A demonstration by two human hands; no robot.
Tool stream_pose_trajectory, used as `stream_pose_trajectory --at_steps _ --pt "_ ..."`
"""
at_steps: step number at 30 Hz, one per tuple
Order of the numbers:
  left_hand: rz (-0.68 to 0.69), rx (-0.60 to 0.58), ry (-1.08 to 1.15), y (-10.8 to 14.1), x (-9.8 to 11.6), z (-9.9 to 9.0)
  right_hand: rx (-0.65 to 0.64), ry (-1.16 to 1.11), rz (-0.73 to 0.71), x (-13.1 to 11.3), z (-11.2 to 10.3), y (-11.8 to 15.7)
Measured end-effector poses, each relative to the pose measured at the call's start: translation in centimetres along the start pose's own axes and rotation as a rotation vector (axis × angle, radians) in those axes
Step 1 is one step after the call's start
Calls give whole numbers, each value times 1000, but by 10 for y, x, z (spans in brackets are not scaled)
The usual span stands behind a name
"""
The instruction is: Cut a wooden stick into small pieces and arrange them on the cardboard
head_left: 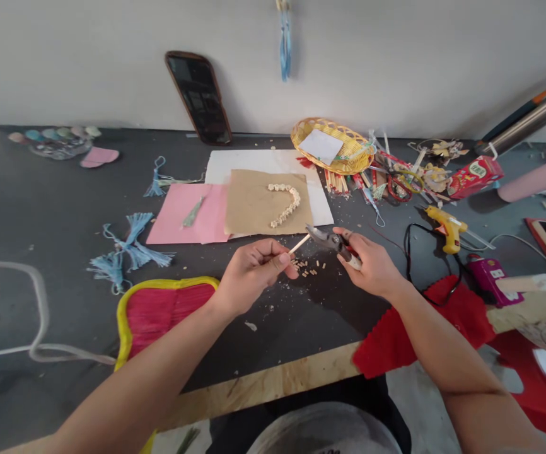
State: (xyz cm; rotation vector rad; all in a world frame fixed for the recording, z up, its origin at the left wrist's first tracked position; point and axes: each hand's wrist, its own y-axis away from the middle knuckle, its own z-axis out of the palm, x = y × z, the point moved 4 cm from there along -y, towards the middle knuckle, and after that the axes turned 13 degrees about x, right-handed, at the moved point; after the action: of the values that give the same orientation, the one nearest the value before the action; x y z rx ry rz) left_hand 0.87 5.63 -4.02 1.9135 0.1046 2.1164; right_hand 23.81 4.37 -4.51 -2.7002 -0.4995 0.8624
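Observation:
Between the fingers of my left hand [256, 271] is a thin pale wooden stick [299, 244], pinched near its lower end. My right hand [367, 261] is wrapped round the handles of pruning shears [323, 238], whose blades meet the stick's upper tip. Small cut stick pieces [308, 268] lie scattered on the dark tabletop under both hands. Just beyond, a curved chain of pale little pieces [294, 202] rests on a brown paper sheet [249, 202], which overlaps a pink sheet [169, 221] and a white one [220, 161].
Blue tassels [135, 243] lie left. A phone [200, 98] leans on the wall. At the right are a yellow basket [348, 161], a yellow glue gun [450, 230] with cords, a purple box [485, 277] and red cloth [391, 343]. A yellow-edged crimson item [159, 309] sits under my left forearm.

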Motion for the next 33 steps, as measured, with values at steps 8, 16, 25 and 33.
stream_pose_trajectory --at_steps 8,16,25,33 --pt "-42 -12 -2 3 4 4 10 114 -9 3 -4 0" --pt "-229 -162 25 0 1 3 -28 43 -92 11 -6 -4" --pt "-349 -201 111 -1 -1 0 -39 12 -47 3 -3 -1" --pt "-101 -36 -21 -7 -4 -1 -47 80 16 6 0 0"
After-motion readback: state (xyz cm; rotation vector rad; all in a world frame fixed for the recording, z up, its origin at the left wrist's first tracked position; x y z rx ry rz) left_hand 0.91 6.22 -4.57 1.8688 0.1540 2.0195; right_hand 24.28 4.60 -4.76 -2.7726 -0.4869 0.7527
